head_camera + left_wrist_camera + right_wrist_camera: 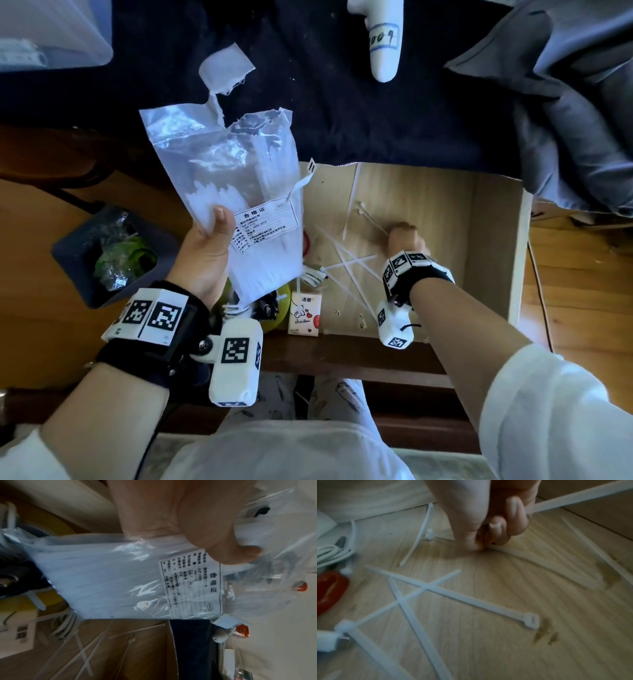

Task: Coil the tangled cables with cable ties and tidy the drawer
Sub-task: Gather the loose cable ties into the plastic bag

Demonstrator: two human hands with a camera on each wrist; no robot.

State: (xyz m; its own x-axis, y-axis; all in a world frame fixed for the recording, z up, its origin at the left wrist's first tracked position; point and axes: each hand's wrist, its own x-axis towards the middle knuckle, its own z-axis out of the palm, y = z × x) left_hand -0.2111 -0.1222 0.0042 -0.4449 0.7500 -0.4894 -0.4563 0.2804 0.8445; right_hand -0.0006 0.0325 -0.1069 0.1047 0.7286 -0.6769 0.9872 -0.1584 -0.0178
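Observation:
My left hand (212, 228) holds a torn clear bag of white cable ties (239, 192) up over the drawer's left side, thumb on its front by the printed label (193, 582). My right hand (404, 238) is down inside the open wooden drawer (493, 240), fingers curled. It grips one white tie (573, 500) and pinches another against the drawer floor (522, 553). Several loose ties (453, 595) lie crossed on the floor beside it. A coiled white cable (313, 275) lies at the drawer's left, partly hidden by the bag.
A red ring-shaped item (329, 592), a small tissue pack (305, 315) and a yellow-green roll (277, 315) sit at the drawer's front left. A dark bin (113, 253) with rubbish stands on the floor to the left. Dark cloth (342, 102) and grey fabric (565, 102) lie beyond the drawer.

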